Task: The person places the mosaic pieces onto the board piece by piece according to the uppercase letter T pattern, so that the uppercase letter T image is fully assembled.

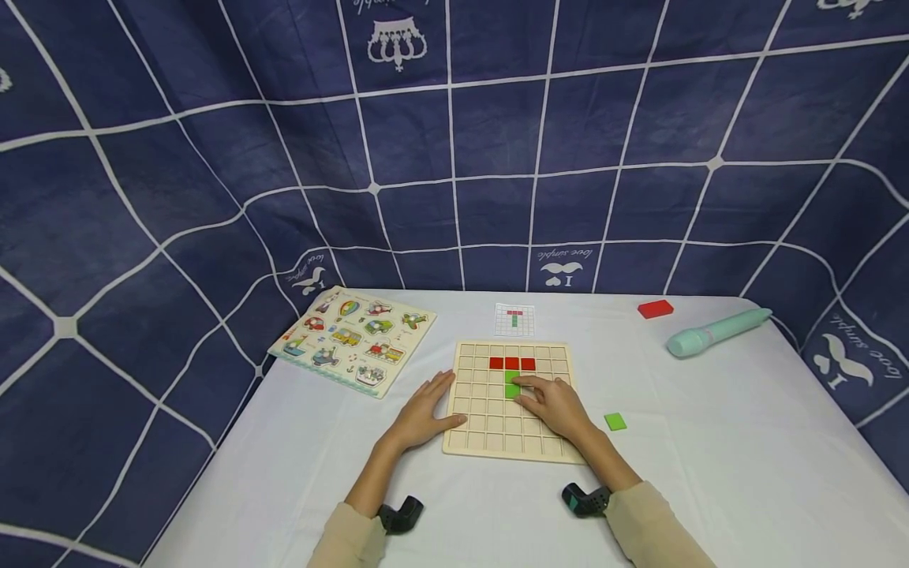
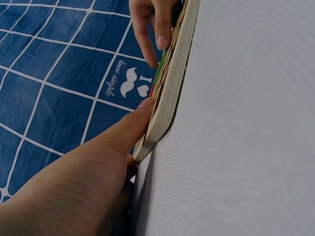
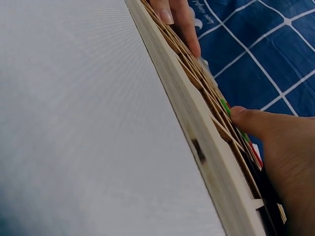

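A wooden grid board (image 1: 486, 426) lies on the table, with red tiles (image 1: 512, 364) in a row of three near its far side. Below the middle red tile sit two green tiles (image 1: 513, 391) in a column. My left hand (image 1: 420, 416) rests against the board's left edge, fingers spread and thumb on its rim. Over the board, my right hand (image 1: 557, 404) has its index fingertip and thumb tip at the right side of the green tiles, slightly apart. A loose green tile (image 1: 615, 422) lies right of the board.
Behind the board is a small pattern card (image 1: 514, 320) showing a red and green T. A vehicle picture puzzle (image 1: 355, 339) lies at the left. At the back right are a red block (image 1: 656, 309) and a mint-green wand-like object (image 1: 717, 331). A blue curtain (image 1: 497, 142) hangs behind.
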Motion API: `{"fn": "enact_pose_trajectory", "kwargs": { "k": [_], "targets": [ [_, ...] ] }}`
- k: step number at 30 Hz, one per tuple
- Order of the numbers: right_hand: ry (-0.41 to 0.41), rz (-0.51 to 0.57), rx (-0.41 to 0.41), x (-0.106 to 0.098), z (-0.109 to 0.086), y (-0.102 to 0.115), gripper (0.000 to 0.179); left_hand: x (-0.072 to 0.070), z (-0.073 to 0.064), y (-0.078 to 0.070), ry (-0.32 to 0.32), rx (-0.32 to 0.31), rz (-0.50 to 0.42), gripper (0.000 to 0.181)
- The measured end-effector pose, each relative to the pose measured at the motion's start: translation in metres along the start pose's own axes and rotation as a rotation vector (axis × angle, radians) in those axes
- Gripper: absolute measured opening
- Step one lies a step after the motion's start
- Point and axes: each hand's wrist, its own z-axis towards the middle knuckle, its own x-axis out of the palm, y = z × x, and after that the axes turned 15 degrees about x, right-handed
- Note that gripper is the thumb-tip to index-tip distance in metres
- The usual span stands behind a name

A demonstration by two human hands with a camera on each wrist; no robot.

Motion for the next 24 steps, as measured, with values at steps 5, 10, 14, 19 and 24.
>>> {"fn": "enact_pose_trajectory", "kwargs": {
  "k": [5, 10, 14, 19, 24],
  "targets": [
    [-0.006, -0.005, -0.011, -0.002, -0.002, -0.001, 0.034, 0.001, 0.0, 0.001, 0.003, 0.005, -0.002, 0.088],
    [0.007, 0.03, -0.011, -0.011, -0.01, -0.008, 0.039, 0.001, 0.001, -0.001, 0.005, 0.003, -0.01, 0.087],
    [0.005, 0.065, -0.01, -0.025, -0.021, -0.025, 0.042, 0.001, 0.001, -0.001, 0.012, 0.001, 0.0, 0.087],
    [-0.039, 0.037, -0.013, -0.046, -0.036, -0.052, 0.045, 0.0, 0.0, -0.001, 0.011, -0.001, 0.005, 0.087],
    [-0.091, -0.017, -0.013, -0.067, -0.051, -0.079, 0.045, 0.0, 0.0, -0.001, 0.01, 0.004, 0.008, 0.086]
  ]
}}
